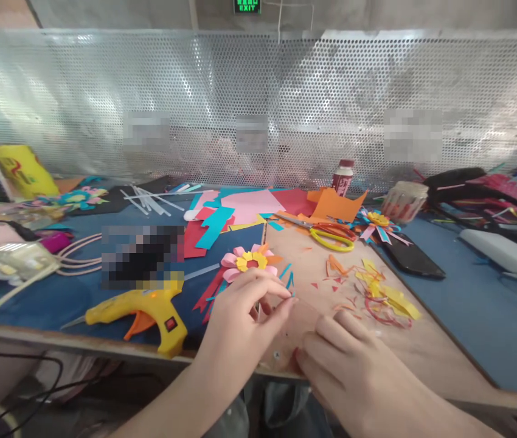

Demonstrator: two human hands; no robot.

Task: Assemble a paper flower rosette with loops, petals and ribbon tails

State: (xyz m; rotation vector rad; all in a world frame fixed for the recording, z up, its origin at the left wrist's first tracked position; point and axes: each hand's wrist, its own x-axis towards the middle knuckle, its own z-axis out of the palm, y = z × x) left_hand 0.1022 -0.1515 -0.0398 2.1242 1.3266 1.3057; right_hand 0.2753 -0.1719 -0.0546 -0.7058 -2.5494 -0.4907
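My left hand (240,316) is at the near edge of a brown board (423,347), fingers curled in a pinch just below a pink and yellow paper flower (250,261). What the fingertips hold is too small to make out. My right hand (350,359) rests on the board beside it, fingers folded under, touching the left hand's fingertips. Small blue paper strips (288,277) lie just above the fingers.
A yellow glue gun (144,310) lies left of my hands. Yellow-handled scissors (326,234), coloured paper sheets (249,210), paper scraps (377,292), another paper flower (377,222), a black phone (411,258), a red-capped bottle (343,176) and a perforated metal screen (258,103) lie beyond.
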